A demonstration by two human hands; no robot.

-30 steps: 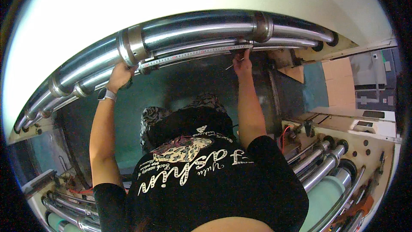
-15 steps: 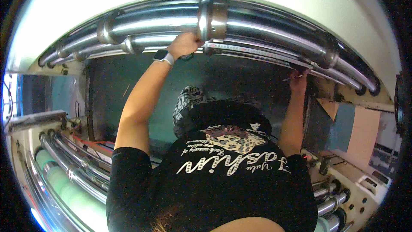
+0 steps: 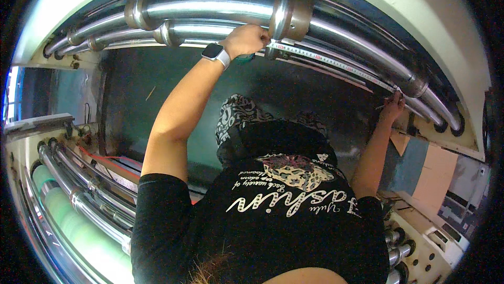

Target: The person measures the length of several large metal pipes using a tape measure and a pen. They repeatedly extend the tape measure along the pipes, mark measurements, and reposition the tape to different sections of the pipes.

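My left hand [image 3: 247, 41], with a watch [image 3: 213, 52] on its wrist, is closed at the collar of a large chrome roller [image 3: 210, 9], its fingertips pinching the left end of a white tape measure [image 3: 320, 57]. A dark green rounded thing [image 3: 244, 58] shows partly under this hand; I cannot tell what it is. The tape runs straight along the rollers to my right hand [image 3: 395, 104], whose fingers are closed on its right part near the roller's right end. A thin pale thing [image 3: 379, 107] sticks out beside the right fingers, too small to name.
Brown collars [image 3: 300, 15] ring the upper rollers, beneath a cream machine cover [image 3: 420, 16]. Behind my arms lies a dark flat surface [image 3: 131, 105]. More chrome rollers and a green roller [image 3: 73, 223] are at the lower left. Brown cardboard [image 3: 437, 166] stands at the right.
The view has shifted; both hands appear farther right and my right hand also lower. The stretched tape shows more clearly between them. Both hands keep their hold.
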